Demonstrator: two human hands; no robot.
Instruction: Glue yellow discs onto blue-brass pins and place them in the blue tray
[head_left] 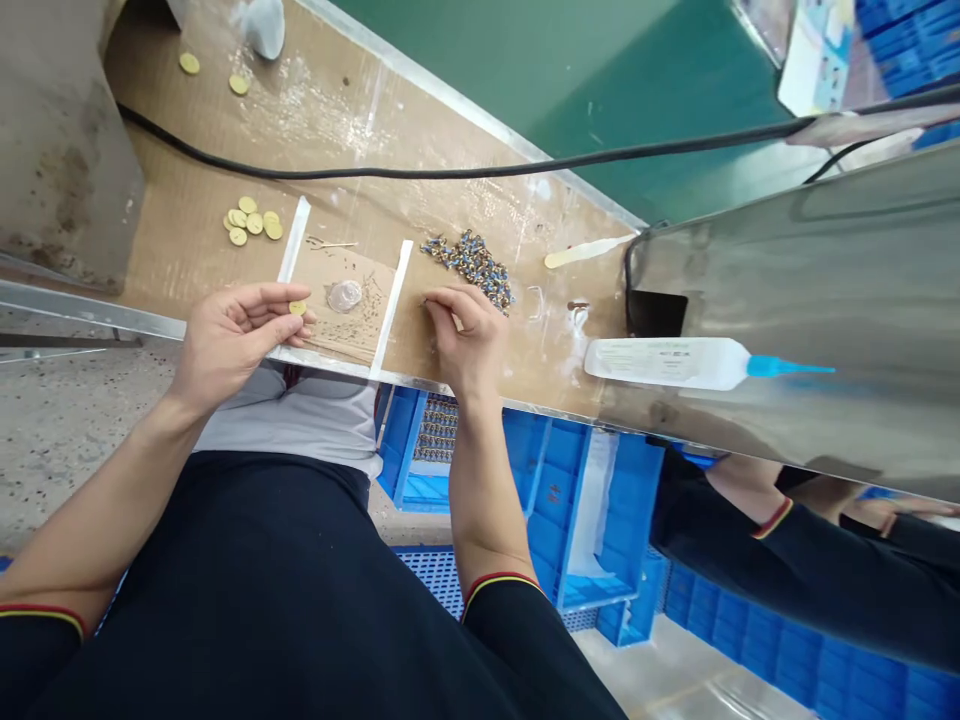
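Yellow disc (pixel 298 308), qty 1, small, held btwn thumb and fingertips of left grip (pixel 236 328), which is clenched on it just above one corner of cardboard sheet (pixel 367 340). Right grip (pixel 465 340): fingers curled, tips drawn together low over worktop (pixel 480 200), just beside heap of small blue-and-gold metal parts (pixel 471 270); whether it holds a piece is too small to tell.

Cardboard sheet: speckled w/ dark marks, clear round blob (pixel 345 296) near middle, white strips (pixel 391 310) along both sides. Slim metal tweezers (pixel 330 244) lie on worktop just past its far edge. Loose group of yellow discs (pixel 247 222), qty several, sits left of the sheet, some overlapping; two more yellow discs (pixel 238 85) lie well apart, further along.

Also on worktop: wooden spatula (pixel 585 252), right of the heap; black cable (pixel 450 172) running across far side. White glue bottle (pixel 664 363) w/ blue nozzle lies against curved steel housing (pixel 825 280), right end.

Surroundings: green panel (pixel 600 80) beyond worktop; blue plastic crates (pixel 555 500) below near edge; concrete floor (pixel 60 440), left. Co-worker's black sleeve (pixel 795 570), lower right, apart from both grips.
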